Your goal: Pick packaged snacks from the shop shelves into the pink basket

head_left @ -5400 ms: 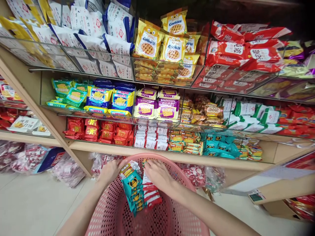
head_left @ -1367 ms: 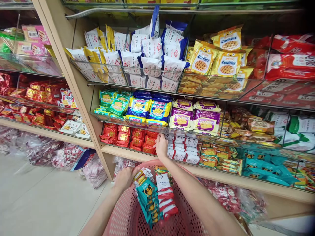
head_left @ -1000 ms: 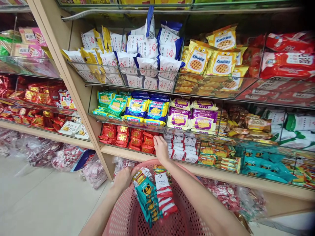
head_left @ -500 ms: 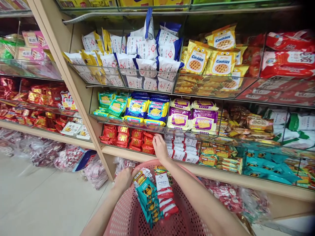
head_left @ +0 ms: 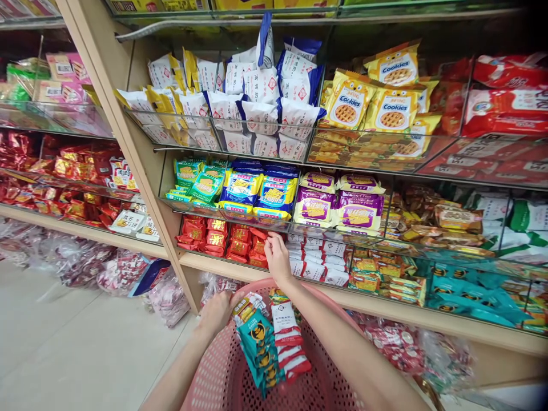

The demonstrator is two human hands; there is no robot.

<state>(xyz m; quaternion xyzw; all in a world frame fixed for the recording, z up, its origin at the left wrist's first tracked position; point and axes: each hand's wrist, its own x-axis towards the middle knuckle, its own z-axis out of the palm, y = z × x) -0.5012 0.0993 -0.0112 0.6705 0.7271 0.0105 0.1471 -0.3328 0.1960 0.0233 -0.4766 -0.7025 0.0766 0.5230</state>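
Observation:
My left hand (head_left: 217, 311) is closed around the rim of a pink plastic basket (head_left: 209, 371) with holes in its wall. Inside the basket lie teal snack packets (head_left: 258, 342), red-and-white packets (head_left: 287, 334) and a few yellowish packets (head_left: 248, 306). At the lowest shelf, my right hand (head_left: 278, 257) pinches the end of a red snack packet (head_left: 258, 233), which sits tilted on top of its row. The fingertips partly hide where they meet the wrapper. More red packets (head_left: 238, 242) fill the compartments to the left.
White-and-red packets (head_left: 317, 257) stand just right of my right hand. Above are purple biscuit packs (head_left: 314, 205) behind a clear shelf front, and yellow cookie bags (head_left: 349, 103) higher up. A wooden upright (head_left: 115, 131) divides the shelving. Plastic bags of goods (head_left: 166, 294) lie on the floor.
The shelves have shifted slightly right in view. My right hand has moved very little, and the red packet at its fingertips is tipped up a bit more. My left hand stays on the rim.

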